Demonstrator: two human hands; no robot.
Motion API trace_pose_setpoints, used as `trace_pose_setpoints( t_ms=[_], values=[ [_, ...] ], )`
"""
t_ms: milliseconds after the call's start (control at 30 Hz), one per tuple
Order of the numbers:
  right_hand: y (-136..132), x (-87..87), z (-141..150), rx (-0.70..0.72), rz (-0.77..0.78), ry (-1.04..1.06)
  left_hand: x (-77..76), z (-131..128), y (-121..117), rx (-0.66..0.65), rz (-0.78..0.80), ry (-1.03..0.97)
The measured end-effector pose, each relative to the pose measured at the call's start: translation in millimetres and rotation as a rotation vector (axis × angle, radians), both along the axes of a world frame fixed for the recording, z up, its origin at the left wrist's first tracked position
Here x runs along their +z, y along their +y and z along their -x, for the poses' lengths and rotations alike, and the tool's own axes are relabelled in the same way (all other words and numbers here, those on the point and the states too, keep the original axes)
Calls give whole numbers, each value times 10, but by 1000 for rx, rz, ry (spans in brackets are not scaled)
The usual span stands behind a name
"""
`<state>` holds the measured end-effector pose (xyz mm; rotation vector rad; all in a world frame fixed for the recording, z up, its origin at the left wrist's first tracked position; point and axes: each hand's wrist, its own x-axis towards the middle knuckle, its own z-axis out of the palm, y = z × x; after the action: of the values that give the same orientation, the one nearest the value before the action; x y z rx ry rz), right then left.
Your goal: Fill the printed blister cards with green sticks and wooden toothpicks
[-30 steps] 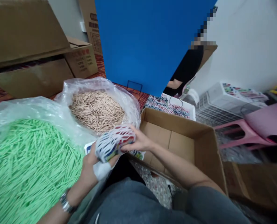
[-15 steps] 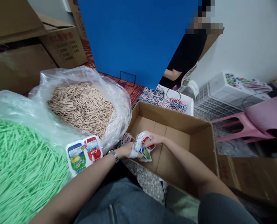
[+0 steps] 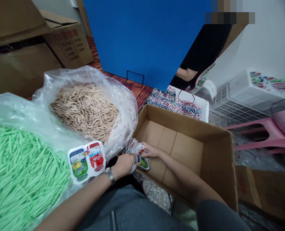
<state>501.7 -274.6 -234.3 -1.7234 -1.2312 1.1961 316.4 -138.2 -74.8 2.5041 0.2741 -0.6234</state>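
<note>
A stack of printed drink packs (image 3: 143,162) stands on edge at the near left corner of a cardboard box (image 3: 180,115). My right hand (image 3: 150,150) is closed around its right end. My left hand (image 3: 126,165) is closed on its near left side; white wrapping shows by the thumb, and some fingers are hidden. More packs (image 3: 134,145) sit just behind, touching or nearly touching the stack. Left of my left wrist, a loose double pack (image 3: 87,162) with cola and green-lemon prints lies face up on the plastic bags.
One clear bag holds light brown sticks (image 3: 87,112), another green sticks (image 3: 24,179). Beyond the box stand a white tray of packs (image 3: 180,106), a blue panel (image 3: 142,38) and a person in black (image 3: 202,48). A pink stool (image 3: 264,131) and white crates (image 3: 243,93) are right.
Both hands have moved the stack left and down, against the packs in the box corner. The view has shifted slightly.
</note>
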Motion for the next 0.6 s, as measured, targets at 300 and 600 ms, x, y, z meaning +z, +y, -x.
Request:
trace_pose_setpoints(
  t_ms=[300,600],
  values=[
    [-253,25,84,-253,40,-268,190,497,-219,-81,98,-383],
    [-678,-228,323,-294,154,-484,141,1163,-158,135,109,-451]
  ],
)
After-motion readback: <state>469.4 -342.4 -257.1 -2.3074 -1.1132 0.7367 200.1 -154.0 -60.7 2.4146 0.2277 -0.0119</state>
